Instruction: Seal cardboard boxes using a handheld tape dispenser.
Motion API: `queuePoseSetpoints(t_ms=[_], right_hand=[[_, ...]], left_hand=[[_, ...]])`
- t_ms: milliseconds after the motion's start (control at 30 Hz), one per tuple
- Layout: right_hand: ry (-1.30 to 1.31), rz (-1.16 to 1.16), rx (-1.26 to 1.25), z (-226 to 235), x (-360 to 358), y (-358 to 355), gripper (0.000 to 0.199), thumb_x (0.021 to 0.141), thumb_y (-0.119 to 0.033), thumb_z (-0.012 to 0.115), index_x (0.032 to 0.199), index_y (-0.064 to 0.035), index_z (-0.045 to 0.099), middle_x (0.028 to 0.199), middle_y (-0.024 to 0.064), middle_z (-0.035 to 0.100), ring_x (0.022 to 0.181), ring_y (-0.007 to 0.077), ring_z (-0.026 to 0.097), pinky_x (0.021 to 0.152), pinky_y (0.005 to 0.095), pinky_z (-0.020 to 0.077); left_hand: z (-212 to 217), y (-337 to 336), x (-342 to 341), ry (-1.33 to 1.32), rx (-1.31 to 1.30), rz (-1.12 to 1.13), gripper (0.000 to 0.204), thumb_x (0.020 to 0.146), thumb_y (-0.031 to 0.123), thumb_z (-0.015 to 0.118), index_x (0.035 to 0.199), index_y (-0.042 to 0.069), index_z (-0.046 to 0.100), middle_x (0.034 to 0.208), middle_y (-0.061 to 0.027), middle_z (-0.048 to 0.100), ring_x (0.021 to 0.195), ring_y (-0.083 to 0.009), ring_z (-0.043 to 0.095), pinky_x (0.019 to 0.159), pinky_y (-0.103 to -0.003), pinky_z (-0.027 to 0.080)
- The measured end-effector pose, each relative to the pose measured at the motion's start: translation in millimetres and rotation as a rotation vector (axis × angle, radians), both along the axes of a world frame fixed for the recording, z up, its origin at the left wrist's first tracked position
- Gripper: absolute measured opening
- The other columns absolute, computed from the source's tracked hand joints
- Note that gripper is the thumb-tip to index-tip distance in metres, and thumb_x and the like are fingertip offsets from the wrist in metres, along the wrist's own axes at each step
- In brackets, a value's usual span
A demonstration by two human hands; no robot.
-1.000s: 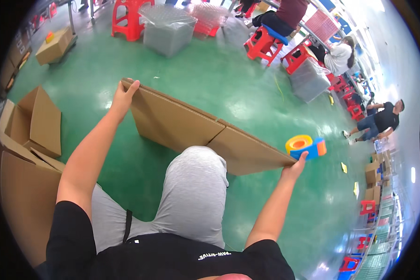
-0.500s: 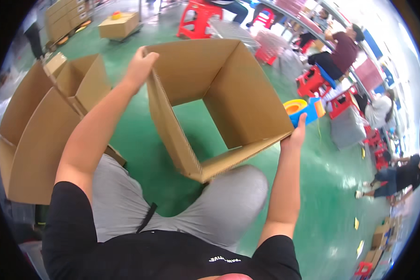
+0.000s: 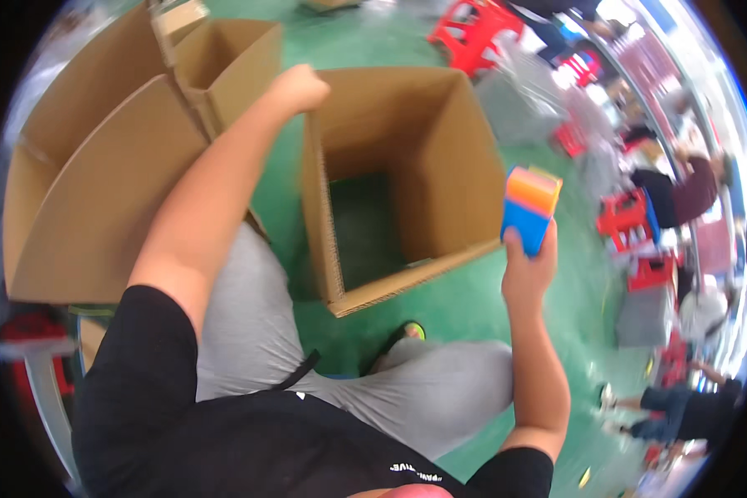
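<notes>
In front of me stands a brown cardboard box (image 3: 452, 170) without flaps across its top, and green floor shows through its bottom. My left hand (image 3: 300, 88) is closed on the upper edge at its far left corner; the fingertips are hard to make out. In my right hand (image 3: 529, 266) is a blue and orange tape dispenser (image 3: 529, 209), held upright just past the box's right side. The thumb lies across the dispenser's blue body. The roll of tape is mostly hidden from this side.
More open cardboard boxes (image 3: 108, 199) stand close on my left. A red stool (image 3: 477, 37) and a plastic-wrapped grey bundle (image 3: 519, 104) are beyond the box. Along the right, people sit on red stools (image 3: 627, 220) at benches, and one person (image 3: 676, 415) stands.
The box has swung upright and lower, off my knee. My right hand has let go of its near right corner and turned the tape dispenser upright. My view has shifted left.
</notes>
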State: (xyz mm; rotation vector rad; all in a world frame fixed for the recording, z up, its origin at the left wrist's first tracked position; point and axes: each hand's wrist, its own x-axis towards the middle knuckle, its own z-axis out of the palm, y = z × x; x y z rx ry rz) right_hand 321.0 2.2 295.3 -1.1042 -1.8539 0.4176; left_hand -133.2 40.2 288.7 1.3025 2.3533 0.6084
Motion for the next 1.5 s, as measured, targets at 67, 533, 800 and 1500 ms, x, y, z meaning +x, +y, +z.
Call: queuePoseSetpoints(t_ms=[67, 533, 800, 1500], right_hand=[[-0.13, 0.206, 0.222, -6.8, -22.4, -6.2, 0.049, 0.079, -0.007, 0.076, 0.123, 0.0027, 0.056, 0.139, 0.0215, 0.048, 0.133, 0.0386, 0.042, 0.11, 0.0459, 0.0333], [-0.178, 0.666, 0.145, -23.0, -141.1, 46.9, 0.045, 0.071, -0.02, 0.083, 0.101, 0.0013, 0.058, 0.113, 0.0198, 0.06, 0.126, 0.0459, 0.046, 0.102, 0.047, 0.04], [-0.091, 0.449, 0.059, -148.1, -145.3, 84.5, 0.039, 0.074, -0.021, 0.082, 0.097, -0.0003, 0.059, 0.108, 0.0194, 0.059, 0.112, 0.0412, 0.052, 0.092, 0.0455, 0.0434], [-0.011, 0.638, -0.144, -149.3, -52.6, 60.6, 0.065, 0.074, -0.01, 0.081, 0.131, -0.004, 0.051, 0.145, 0.0184, 0.044, 0.14, 0.0373, 0.036, 0.114, 0.0448, 0.0311]], left_hand=[[-7.1, 12.7, 4.6, 0.18, 0.304, 0.046, 0.045, 0.072, 0.013, 0.064, 0.115, 0.001, 0.065, 0.1, -0.024, 0.069, 0.092, -0.0363, 0.068, 0.078, -0.045, 0.055], [12.8, 20.0, 34.1, 0.365, -0.256, -0.115, 0.023, 0.078, 0.012, 0.068, 0.1, 0.012, 0.075, 0.108, -0.0096, 0.073, 0.103, -0.0263, 0.069, 0.084, -0.04, 0.054], [35.5, -8.9, 62.4, 0.575, -0.518, -0.279, 0.031, 0.078, 0.016, 0.06, 0.106, 0.01, 0.074, 0.11, -0.0123, 0.072, 0.101, -0.027, 0.069, 0.086, -0.041, 0.056], [-34.9, -59.8, 133.1, 0.638, -1.163, -0.837, 0.089, 0.087, 0.059, 0.058, 0.144, -0.006, 0.039, 0.114, -0.0198, 0.067, 0.111, -0.0361, 0.062, 0.095, -0.047, 0.047]])
